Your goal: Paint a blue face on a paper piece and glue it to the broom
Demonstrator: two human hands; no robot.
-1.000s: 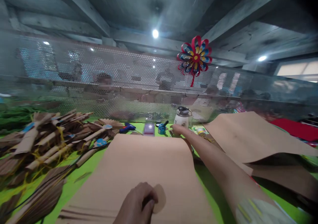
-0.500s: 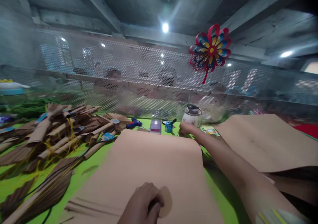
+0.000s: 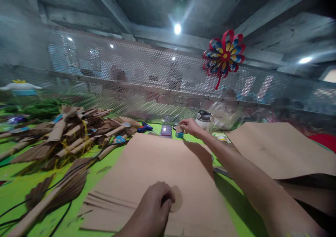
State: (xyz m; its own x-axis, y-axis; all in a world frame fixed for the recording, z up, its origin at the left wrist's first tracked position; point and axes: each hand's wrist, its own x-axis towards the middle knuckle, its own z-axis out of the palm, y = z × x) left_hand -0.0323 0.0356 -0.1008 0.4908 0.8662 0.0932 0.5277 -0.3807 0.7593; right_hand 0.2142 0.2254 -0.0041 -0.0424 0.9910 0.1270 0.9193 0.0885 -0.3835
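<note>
My left fingers [image 3: 168, 189] pinched a disc [image 3: 177, 199] edgewise, perhaps sparing its face. My right fingers [image 3: 185, 121] gripped a scrap [image 3: 179, 128] near the jar [image 3: 179, 136].

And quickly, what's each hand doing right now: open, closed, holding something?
Left hand: curled closed, apparently pinching a round brown disc.
Right hand: pinched closed, apparently on a small brown piece by the blue jar.
</note>
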